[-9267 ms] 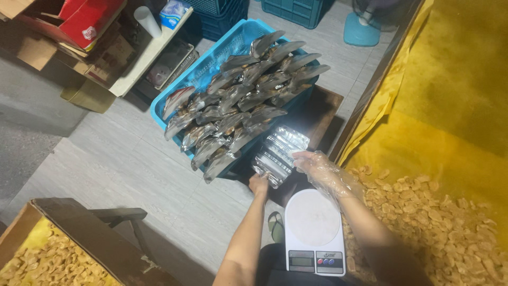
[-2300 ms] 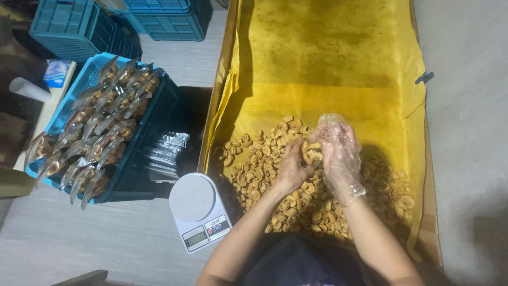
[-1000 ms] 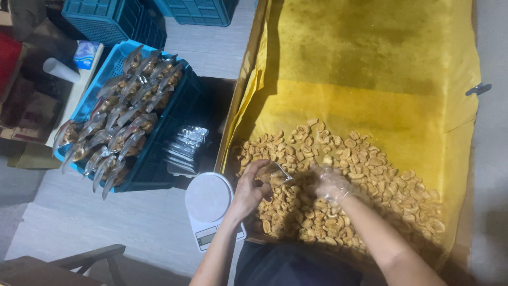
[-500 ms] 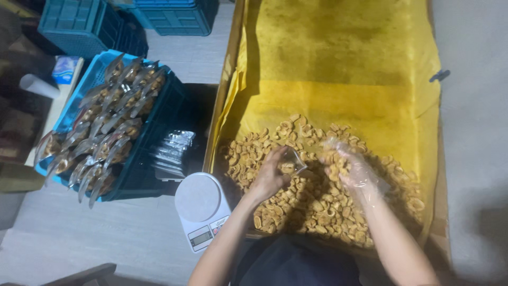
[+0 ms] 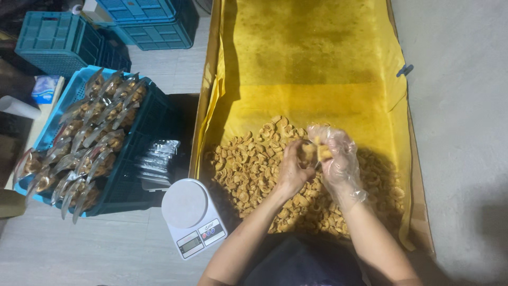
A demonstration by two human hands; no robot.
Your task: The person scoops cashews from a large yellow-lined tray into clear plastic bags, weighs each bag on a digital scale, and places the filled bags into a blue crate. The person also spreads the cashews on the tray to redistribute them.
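Half a second back our hands were down in the pile; now they're lifted just above it. Gloved right hand [image 5: 338,159] pinches a snack [image 5: 324,153], bare left hand [image 5: 293,167] grips a small clear bag [image 5: 307,151] beside it, near the scale [image 5: 193,217].

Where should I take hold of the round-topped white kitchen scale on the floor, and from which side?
Grip the white kitchen scale by the two long edges of its flat base, coming from above, probably at the display end. The round platform overhangs the far end and merely rests on top. The left side is open floor; the yellow-lined box and left forearm crowd the right.
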